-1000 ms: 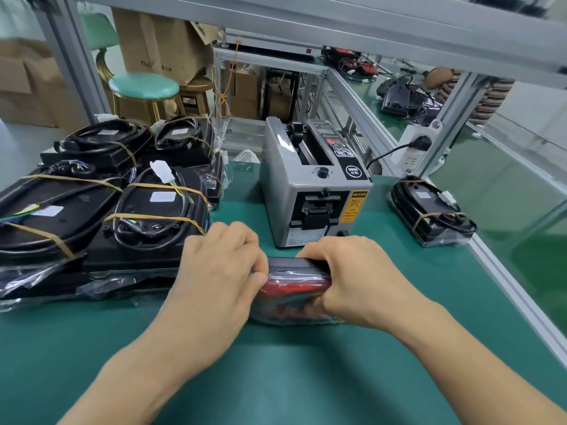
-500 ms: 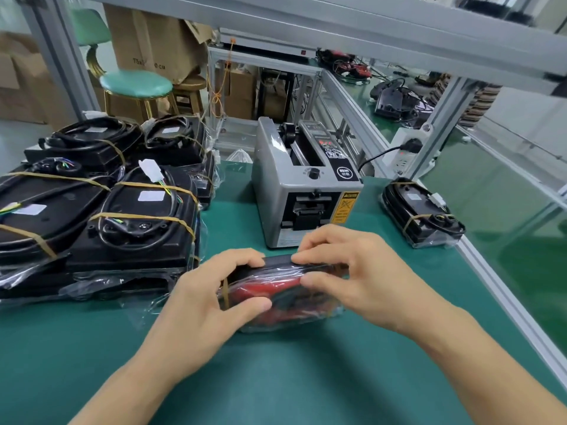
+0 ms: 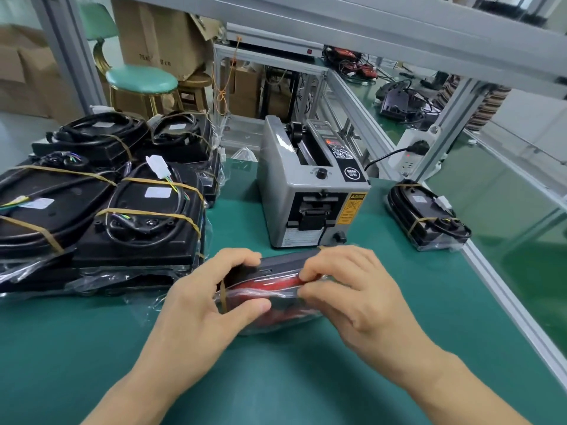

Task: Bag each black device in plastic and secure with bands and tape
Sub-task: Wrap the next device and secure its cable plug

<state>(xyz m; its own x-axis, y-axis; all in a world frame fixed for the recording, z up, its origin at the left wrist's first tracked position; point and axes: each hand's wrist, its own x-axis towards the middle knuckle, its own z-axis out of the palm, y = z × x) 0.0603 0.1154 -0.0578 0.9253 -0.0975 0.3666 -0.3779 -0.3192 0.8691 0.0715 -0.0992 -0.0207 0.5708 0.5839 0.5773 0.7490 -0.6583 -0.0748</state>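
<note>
Gripping a bagged device (image 3: pixel 276 286) between them, both hands work near the front middle of the green surface (image 3: pixel 399 302). The left hand (image 3: pixel 205 305) curls round the device's left end, thumb pressed on the plastic beside a tan rubber band (image 3: pixel 223 294). The right hand (image 3: pixel 346 289) pinches the plastic at the right end with fingers and thumb. Red shows through the bag under the black casing. Just behind stands a grey tape dispenser (image 3: pixel 310 191). A stack of banded, bagged devices (image 3: pixel 101 204) fills the left side of the surface, and one bagged device (image 3: pixel 426 214) sits alone by the right edge.
</note>
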